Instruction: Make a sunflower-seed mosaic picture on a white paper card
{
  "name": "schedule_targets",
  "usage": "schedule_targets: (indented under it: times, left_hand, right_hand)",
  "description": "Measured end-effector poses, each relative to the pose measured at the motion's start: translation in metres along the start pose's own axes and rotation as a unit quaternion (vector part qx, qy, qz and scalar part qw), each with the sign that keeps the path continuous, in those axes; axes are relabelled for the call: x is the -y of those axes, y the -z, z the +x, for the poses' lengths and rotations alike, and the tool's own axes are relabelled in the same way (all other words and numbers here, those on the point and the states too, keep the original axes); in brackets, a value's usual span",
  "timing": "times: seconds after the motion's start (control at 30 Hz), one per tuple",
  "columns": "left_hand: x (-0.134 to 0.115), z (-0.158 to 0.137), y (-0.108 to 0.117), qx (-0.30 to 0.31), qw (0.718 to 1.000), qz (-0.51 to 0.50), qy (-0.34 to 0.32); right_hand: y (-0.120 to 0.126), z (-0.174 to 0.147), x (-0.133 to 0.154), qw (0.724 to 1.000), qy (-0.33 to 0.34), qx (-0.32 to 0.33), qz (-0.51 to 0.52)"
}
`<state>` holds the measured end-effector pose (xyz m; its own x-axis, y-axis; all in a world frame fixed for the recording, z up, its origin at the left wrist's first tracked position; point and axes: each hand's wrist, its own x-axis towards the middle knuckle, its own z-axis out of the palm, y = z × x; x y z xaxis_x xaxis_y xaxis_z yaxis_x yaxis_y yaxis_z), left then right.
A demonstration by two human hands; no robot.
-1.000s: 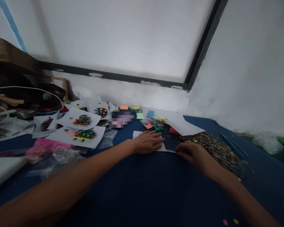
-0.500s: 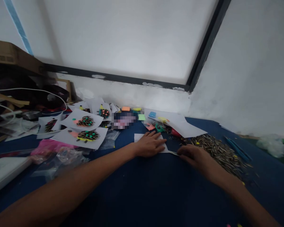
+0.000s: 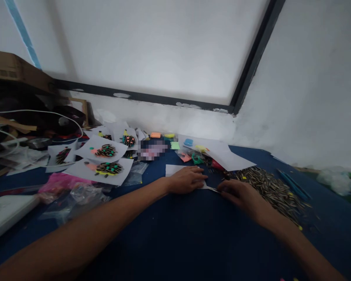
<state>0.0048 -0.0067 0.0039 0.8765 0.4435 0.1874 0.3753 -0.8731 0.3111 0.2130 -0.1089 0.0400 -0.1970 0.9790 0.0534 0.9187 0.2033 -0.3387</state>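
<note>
My left hand (image 3: 186, 180) lies flat on a small white sheet of paper (image 3: 173, 169), fingers stretched out and the palm hiding much of the sheet. To the right, my right hand (image 3: 236, 192) rests low over the table with its fingers closed. From its fingertips a thin pale strip (image 3: 213, 189) reaches to the paper's lower right corner. I cannot make out whether this strip is part of the paper or a separate tool. Just beyond the right hand spreads a heap of small dark striped pieces (image 3: 270, 187) that look like seeds.
Left on the blue table (image 3: 169, 238) lie paper sheets bearing seed-and-clay hedgehog figures (image 3: 109, 168) and crumpled plastic bags (image 3: 84, 195). Colored clay blocks (image 3: 188, 142) and another white sheet (image 3: 226, 154) are at the back. Blue tweezers (image 3: 294, 184) lie beside the heap at right.
My left hand's fingers have shifted slightly on the paper and sit closer together. My right hand has edged slightly left along the strip.
</note>
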Motion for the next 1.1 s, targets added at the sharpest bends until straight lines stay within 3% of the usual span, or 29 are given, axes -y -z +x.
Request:
schedule_targets:
  times: [0.37, 0.63, 1.1]
  left_hand:
    - [0.0020, 0.0006, -0.0018, 0.018, 1.000, 0.014, -0.013]
    - [0.0022, 0.0022, -0.0027, 0.045, 0.999, 0.006, 0.012]
    - [0.0052, 0.0029, -0.0048, 0.042, 0.999, 0.007, 0.008]
  right_hand:
    - [-0.0003, -0.0028, -0.0033, 0.998, -0.019, 0.011, 0.051]
    - [-0.0033, -0.0030, -0.0034, 0.996, -0.025, 0.024, 0.080]
    - [-0.0012, 0.0018, 0.0002, 0.994, -0.006, 0.022, 0.105]
